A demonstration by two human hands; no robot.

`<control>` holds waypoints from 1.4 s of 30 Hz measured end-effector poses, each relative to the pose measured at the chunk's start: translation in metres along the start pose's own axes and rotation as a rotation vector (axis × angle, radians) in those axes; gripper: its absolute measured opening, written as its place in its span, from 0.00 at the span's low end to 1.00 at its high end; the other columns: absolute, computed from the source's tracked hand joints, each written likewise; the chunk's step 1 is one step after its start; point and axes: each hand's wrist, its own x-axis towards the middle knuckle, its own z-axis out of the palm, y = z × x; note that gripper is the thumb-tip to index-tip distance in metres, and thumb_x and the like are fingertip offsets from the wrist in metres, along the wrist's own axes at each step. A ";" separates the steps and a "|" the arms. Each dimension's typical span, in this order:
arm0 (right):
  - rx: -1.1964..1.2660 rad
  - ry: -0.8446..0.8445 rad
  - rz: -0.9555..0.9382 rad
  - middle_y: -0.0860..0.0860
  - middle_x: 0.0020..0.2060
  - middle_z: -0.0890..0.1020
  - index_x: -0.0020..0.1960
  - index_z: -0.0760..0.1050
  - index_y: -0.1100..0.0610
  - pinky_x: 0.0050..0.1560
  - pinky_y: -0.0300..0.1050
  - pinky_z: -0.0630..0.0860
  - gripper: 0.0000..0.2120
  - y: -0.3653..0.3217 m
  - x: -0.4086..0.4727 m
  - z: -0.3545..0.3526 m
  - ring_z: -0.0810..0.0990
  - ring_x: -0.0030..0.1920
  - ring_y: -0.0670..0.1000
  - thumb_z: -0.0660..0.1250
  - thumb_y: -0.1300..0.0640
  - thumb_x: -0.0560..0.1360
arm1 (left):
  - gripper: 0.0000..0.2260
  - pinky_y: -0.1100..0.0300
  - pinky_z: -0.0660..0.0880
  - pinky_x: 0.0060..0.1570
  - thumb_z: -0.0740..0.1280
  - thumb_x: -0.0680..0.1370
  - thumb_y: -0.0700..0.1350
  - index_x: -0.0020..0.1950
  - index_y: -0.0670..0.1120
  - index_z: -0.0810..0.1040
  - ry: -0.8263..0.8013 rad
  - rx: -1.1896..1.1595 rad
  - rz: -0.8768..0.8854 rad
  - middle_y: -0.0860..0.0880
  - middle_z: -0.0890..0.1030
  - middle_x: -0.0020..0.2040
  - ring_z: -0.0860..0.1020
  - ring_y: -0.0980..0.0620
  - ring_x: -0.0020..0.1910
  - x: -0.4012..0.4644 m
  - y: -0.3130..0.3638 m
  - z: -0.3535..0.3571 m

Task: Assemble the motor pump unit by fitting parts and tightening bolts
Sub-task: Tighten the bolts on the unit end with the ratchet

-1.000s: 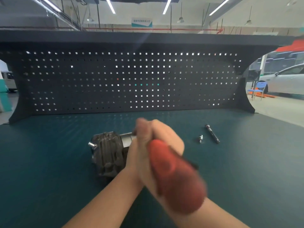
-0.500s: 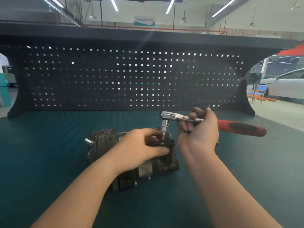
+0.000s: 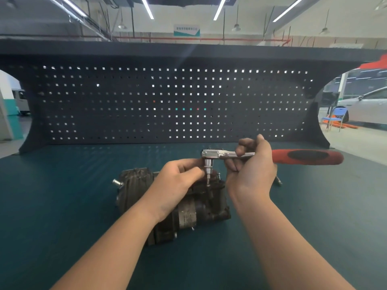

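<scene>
Though present, motor pump unit (image 3: 173, 208) label (image 3: 187, 214) unreadable

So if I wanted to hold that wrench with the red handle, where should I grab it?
Probably the red handle of the ratchet wrench, coming from the right. It is the thick, grippy part, it sticks out free to the right, and it is farthest from the head, so turning should be easiest. The right hand grips the thin metal shank instead; the left hand steadies the bit.
</scene>
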 end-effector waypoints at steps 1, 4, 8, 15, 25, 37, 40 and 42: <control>-0.069 -0.041 -0.047 0.49 0.22 0.71 0.22 0.75 0.53 0.23 0.37 0.63 0.27 0.000 -0.001 0.001 0.67 0.23 0.47 0.59 0.55 0.80 | 0.09 0.55 0.79 0.55 0.68 0.75 0.44 0.52 0.49 0.85 0.016 0.005 0.004 0.47 0.86 0.50 0.83 0.48 0.54 0.000 0.001 0.001; -0.285 -0.184 -0.167 0.48 0.22 0.71 0.24 0.75 0.52 0.25 0.37 0.66 0.23 -0.001 -0.003 0.003 0.68 0.24 0.46 0.59 0.51 0.77 | 0.07 0.50 0.76 0.61 0.71 0.76 0.45 0.50 0.44 0.85 0.089 0.014 0.004 0.47 0.86 0.47 0.83 0.47 0.52 -0.001 0.004 0.007; -0.396 -0.301 -0.180 0.47 0.22 0.71 0.26 0.76 0.52 0.25 0.36 0.66 0.19 -0.003 -0.004 0.003 0.69 0.23 0.45 0.60 0.49 0.73 | 0.05 0.52 0.76 0.58 0.72 0.75 0.44 0.48 0.44 0.85 0.137 -0.035 -0.023 0.45 0.86 0.46 0.83 0.48 0.49 0.001 0.005 0.009; -0.534 -0.531 -0.569 0.51 0.23 0.76 0.46 0.77 0.49 0.30 0.31 0.69 0.09 -0.005 -0.017 -0.002 0.76 0.26 0.46 0.59 0.50 0.77 | 0.08 0.51 0.79 0.52 0.67 0.78 0.42 0.50 0.38 0.83 0.099 -0.167 -0.034 0.40 0.85 0.48 0.82 0.45 0.47 0.004 -0.002 0.014; -0.579 -0.264 -0.574 0.47 0.22 0.70 0.32 0.70 0.49 0.27 0.35 0.67 0.17 0.013 -0.039 0.014 0.69 0.24 0.45 0.58 0.41 0.76 | 0.10 0.55 0.79 0.42 0.68 0.78 0.39 0.39 0.45 0.85 0.128 -0.091 0.034 0.45 0.85 0.36 0.82 0.48 0.37 -0.005 0.005 0.020; -0.546 -0.354 -0.556 0.46 0.20 0.71 0.32 0.74 0.49 0.26 0.33 0.66 0.19 0.013 -0.026 0.003 0.67 0.23 0.42 0.56 0.43 0.77 | 0.08 0.52 0.76 0.37 0.74 0.72 0.46 0.33 0.47 0.85 0.132 -0.108 0.028 0.45 0.83 0.33 0.78 0.52 0.33 0.000 0.003 0.023; -0.231 -0.219 -0.154 0.47 0.18 0.65 0.28 0.73 0.52 0.23 0.36 0.60 0.21 -0.002 0.004 -0.002 0.60 0.19 0.46 0.58 0.51 0.80 | 0.08 0.50 0.79 0.36 0.71 0.76 0.46 0.42 0.43 0.86 0.155 -0.097 -0.004 0.41 0.85 0.43 0.83 0.47 0.42 0.001 -0.002 0.020; 0.016 -0.162 0.195 0.47 0.19 0.62 0.30 0.71 0.54 0.22 0.36 0.56 0.20 -0.003 0.018 -0.007 0.55 0.18 0.47 0.59 0.51 0.80 | 0.08 0.55 0.80 0.36 0.70 0.77 0.46 0.42 0.45 0.86 0.158 -0.054 0.000 0.46 0.86 0.42 0.84 0.49 0.44 0.001 -0.001 0.020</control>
